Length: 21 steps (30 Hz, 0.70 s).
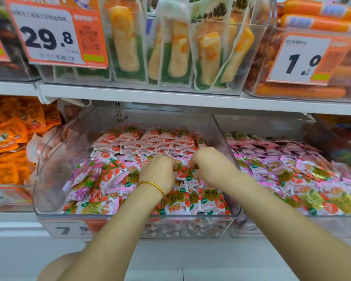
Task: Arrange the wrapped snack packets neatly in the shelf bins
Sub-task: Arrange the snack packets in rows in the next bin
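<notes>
Head view: the snack packets (142, 142) are sitting in the middle clear bin (49, 159), lying in tidy rows at the far side and jumbling loosely at the near side. The left hand (158, 171), wearing a gold bracelet (154, 185), and the right hand (209, 165) are both curling their fingers into the centre of the pile, each seemingly pinching a packet. The person appears to be straightening the jumble; next, those packets probably need laying flat against the far rows
</notes>
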{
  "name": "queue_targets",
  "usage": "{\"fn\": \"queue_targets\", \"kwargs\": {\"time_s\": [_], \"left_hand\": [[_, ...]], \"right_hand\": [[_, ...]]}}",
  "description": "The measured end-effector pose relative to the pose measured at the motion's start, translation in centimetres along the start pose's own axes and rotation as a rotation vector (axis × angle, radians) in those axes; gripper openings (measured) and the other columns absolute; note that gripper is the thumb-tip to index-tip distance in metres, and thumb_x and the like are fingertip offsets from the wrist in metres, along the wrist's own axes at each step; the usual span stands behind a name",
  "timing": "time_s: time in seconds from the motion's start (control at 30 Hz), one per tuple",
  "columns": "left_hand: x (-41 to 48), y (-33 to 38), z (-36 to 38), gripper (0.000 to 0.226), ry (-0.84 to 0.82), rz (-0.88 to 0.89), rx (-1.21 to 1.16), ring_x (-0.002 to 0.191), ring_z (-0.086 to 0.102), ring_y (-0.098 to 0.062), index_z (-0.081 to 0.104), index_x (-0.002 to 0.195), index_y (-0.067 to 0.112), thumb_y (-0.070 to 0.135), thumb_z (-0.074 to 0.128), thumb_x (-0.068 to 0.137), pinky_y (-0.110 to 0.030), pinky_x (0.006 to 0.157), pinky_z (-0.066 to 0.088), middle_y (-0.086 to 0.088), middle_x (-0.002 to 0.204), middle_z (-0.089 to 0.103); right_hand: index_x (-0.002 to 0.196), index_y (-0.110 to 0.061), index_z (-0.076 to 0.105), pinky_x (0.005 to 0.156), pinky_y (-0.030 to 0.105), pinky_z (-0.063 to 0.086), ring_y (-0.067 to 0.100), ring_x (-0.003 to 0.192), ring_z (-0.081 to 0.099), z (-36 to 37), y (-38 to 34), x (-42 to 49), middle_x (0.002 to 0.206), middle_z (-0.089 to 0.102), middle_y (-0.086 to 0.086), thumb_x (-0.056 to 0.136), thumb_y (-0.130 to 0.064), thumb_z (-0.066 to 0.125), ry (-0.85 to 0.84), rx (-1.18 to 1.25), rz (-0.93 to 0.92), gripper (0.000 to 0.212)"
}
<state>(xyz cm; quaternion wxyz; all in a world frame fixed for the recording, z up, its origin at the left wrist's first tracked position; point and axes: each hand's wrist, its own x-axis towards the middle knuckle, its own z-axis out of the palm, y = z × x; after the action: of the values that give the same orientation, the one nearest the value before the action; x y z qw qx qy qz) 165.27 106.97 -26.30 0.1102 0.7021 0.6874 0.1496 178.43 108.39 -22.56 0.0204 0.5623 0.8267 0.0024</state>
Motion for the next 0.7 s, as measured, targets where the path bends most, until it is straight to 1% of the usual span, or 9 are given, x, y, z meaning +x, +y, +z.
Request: {"fn": "queue_targets", "kwargs": {"time_s": [0.07,0.13,0.2,0.27,0.33,0.43,0.53,0.57,0.7], "left_hand": [[0.0,0.2,0.0,0.033,-0.054,0.005,-0.028,0.109,0.058,-0.027,0.063,0.119,0.019,0.009,0.057,0.088,-0.038,0.092,0.049,-0.009,0.125,0.058],[-0.2,0.4,-0.2,0.036,-0.052,-0.016,-0.073,0.110,0.058,-0.027,0.062,0.121,0.018,0.005,0.054,0.088,-0.039,0.091,0.050,-0.008,0.126,0.059],[-0.5,0.7,-0.8,0.036,0.048,-0.051,-0.154,0.108,0.059,-0.027,0.062,0.120,0.017,0.004,0.051,0.088,-0.041,0.089,0.050,-0.008,0.127,0.058],[-1.1,1.4,-1.5,0.034,0.173,-0.036,-0.285,0.100,0.059,-0.024,0.062,0.117,0.017,0.003,0.050,0.088,-0.036,0.089,0.050,-0.007,0.125,0.058],[-1.8,2.5,-1.9,0.032,0.237,0.046,-0.419,0.089,0.056,-0.015,0.063,0.111,0.016,0.001,0.050,0.087,-0.023,0.085,0.043,-0.003,0.118,0.059],[-2.7,4.9,-1.8,0.031,0.268,0.187,-0.528,0.082,0.054,-0.010,0.065,0.102,0.018,-0.003,0.051,0.083,-0.015,0.075,0.038,0.002,0.106,0.061],[-3.1,7.5,-1.3,0.029,0.276,0.288,-0.555,0.083,0.050,0.001,0.066,0.100,0.018,-0.003,0.053,0.083,-0.003,0.071,0.036,0.012,0.094,0.055],[-3.0,8.4,-1.2,0.030,0.277,0.322,-0.555,0.084,0.050,0.003,0.066,0.099,0.018,-0.003,0.054,0.083,-0.002,0.071,0.035,0.015,0.091,0.053],[-2.6,11.4,-0.8,0.029,0.288,0.462,-0.522,0.086,0.052,0.003,0.066,0.096,0.019,-0.003,0.056,0.081,-0.002,0.076,0.034,0.012,0.092,0.056]], "right_hand": [[0.102,-0.004,0.069,0.078,0.033,0.054,0.029,0.092,0.063,0.4,0.2,0.3,0.101,0.068,0.013,0.085,0.000,0.055,-0.046,0.032,-0.025,0.023],[0.108,-0.006,0.068,0.085,0.036,0.053,0.027,0.099,0.063,-0.2,0.2,0.2,0.110,0.067,0.013,0.086,0.001,0.053,-0.055,0.073,-0.038,0.028],[0.121,-0.013,0.062,0.096,0.035,0.048,0.025,0.114,0.057,-2.0,0.7,-0.9,0.126,0.061,0.009,0.088,0.003,0.049,0.004,0.152,-0.045,0.039],[0.123,-0.018,0.062,0.101,0.027,0.042,0.018,0.119,0.054,-4.2,2.0,-3.2,0.128,0.060,0.002,0.089,0.002,0.049,0.143,0.244,-0.050,0.041],[0.114,-0.017,0.067,0.091,0.016,0.038,0.011,0.106,0.060,-5.8,4.4,-6.0,0.116,0.067,-0.002,0.087,-0.001,0.054,0.261,0.350,-0.028,0.034],[0.104,-0.014,0.071,0.067,0.005,0.041,-0.001,0.070,0.058,-5.4,9.1,-9.1,0.090,0.068,-0.004,0.084,-0.002,0.062,0.300,0.482,0.107,0.025],[0.102,-0.013,0.071,0.070,0.018,0.052,0.012,0.075,0.065,-3.6,13.2,-10.5,0.090,0.070,0.001,0.084,0.003,0.060,0.267,0.530,0.242,0.026],[0.101,-0.012,0.070,0.067,0.017,0.053,0.014,0.077,0.067,-3.2,14.1,-10.8,0.091,0.070,0.002,0.084,0.005,0.059,0.267,0.572,0.271,0.026],[0.096,-0.010,0.071,0.065,0.015,0.052,0.003,0.071,0.067,-2.3,16.7,-11.7,0.087,0.070,0.001,0.082,0.008,0.061,0.349,0.599,0.292,0.025]]}}
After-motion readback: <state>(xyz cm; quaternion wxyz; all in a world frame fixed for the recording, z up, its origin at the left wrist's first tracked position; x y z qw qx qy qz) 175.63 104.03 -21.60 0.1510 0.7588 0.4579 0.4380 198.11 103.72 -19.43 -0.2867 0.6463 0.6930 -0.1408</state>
